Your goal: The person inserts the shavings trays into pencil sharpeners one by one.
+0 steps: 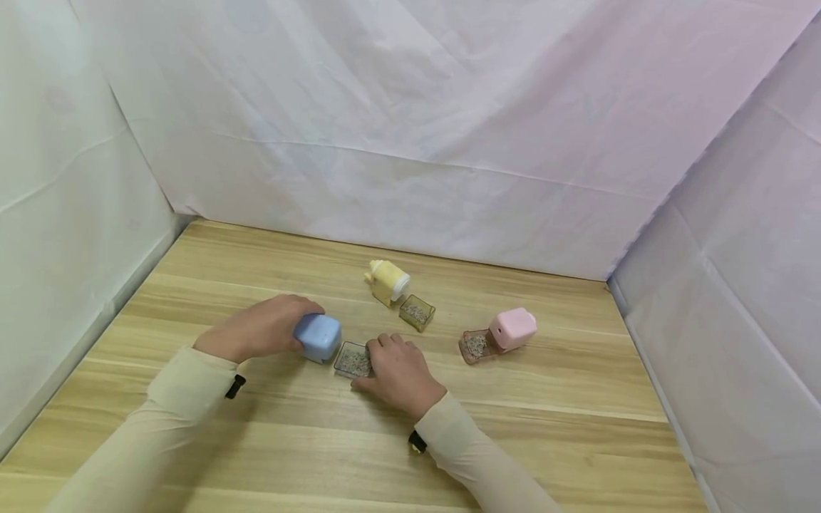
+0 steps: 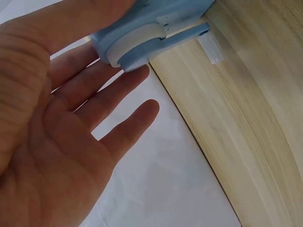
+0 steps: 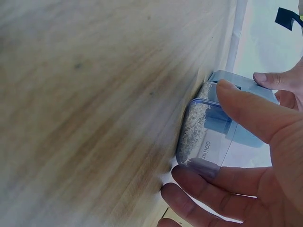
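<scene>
My left hand point(image 1: 261, 329) holds a blue crank pencil sharpener point(image 1: 318, 336) by its body. In the left wrist view, the thumb and fingers are on opposite sides of the sharpener point(image 2: 144, 40), whose crank arm shows underneath. Just right of it, my right hand point(image 1: 399, 374) grips a clear shavings drawer point(image 1: 345, 372) between thumb and fingers. Pencil shavings point(image 3: 193, 124) cover the drawer's bottom in the right wrist view. The drawer is out of the sharpener body, its far end close to the blue housing.
Behind the hands lies a yellow crank sharpener point(image 1: 388, 281), its shavings drawer point(image 1: 410, 323) beside it. To the right, a pink sharpener point(image 1: 514, 326) lies against its own drawer point(image 1: 471, 361) of shavings. White sheets point(image 1: 398, 192) wall the wooden table point(image 1: 333, 456) at the back and sides.
</scene>
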The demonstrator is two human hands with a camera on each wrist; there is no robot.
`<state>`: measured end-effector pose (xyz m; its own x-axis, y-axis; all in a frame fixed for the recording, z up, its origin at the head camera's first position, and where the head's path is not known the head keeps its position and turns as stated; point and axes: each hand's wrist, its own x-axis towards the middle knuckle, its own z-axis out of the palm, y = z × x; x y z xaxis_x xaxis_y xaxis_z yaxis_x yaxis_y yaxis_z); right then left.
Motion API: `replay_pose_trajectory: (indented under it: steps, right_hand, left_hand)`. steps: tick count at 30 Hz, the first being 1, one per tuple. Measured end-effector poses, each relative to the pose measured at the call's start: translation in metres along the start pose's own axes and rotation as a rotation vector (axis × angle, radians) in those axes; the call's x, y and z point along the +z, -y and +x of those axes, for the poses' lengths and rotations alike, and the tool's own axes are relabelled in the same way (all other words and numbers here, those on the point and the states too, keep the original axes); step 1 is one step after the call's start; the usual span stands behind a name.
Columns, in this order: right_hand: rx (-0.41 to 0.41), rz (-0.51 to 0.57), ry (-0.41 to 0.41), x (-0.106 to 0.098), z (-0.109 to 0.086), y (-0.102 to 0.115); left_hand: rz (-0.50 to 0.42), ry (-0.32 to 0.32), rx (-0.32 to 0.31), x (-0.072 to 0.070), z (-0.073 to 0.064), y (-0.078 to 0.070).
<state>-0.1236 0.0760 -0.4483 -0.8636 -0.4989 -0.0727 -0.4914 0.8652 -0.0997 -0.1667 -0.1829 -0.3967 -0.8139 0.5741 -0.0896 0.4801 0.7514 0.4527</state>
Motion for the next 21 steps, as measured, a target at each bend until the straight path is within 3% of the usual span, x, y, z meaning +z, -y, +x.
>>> replay_pose_trajectory:
  steps: [10, 21]
  right_hand:
    - [0.017, 0.042, -0.005, -0.001, 0.001, 0.0]
    - [0.017, 0.089, -0.014, -0.001, 0.01, -0.002]
  left_hand:
    - [-0.044, -0.01, -0.01, 0.001, 0.001, 0.003]
    - [-0.027, -0.009, 0.003, 0.001, 0.004, 0.004]
